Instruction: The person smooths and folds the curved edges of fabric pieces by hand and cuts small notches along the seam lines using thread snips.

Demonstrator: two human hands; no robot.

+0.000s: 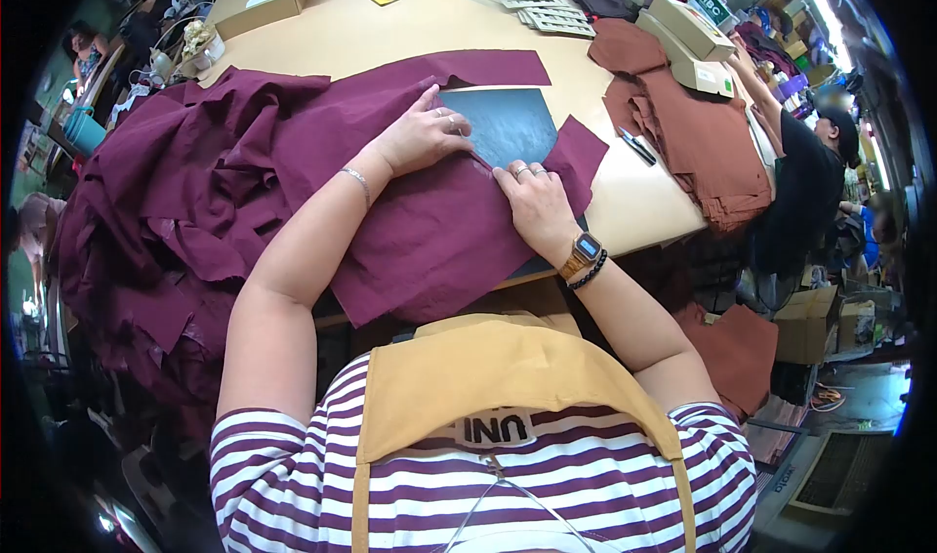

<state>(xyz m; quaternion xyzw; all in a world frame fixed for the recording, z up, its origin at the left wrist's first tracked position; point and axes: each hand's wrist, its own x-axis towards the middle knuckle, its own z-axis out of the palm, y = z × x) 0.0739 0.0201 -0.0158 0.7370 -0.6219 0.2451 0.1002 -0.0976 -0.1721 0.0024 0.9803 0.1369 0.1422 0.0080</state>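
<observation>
Maroon cloth (420, 231) partly covers the dark board (503, 119). The right hand (539, 206) pinches its edge, fingertips nearly closed; the left hand (420, 141) curls there, grip unclear. Edge handling seems underway, calling for even tension.

this is a sewing workshop: maroon cloth (410, 250) covers the big table (439, 16) at left, brown cloth pieces (698, 128) are stacked at upper right, and other people work around.

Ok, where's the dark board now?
Head view, centre: the dark board lies right of the left hand and beyond the right hand, partly under maroon fabric.
</observation>
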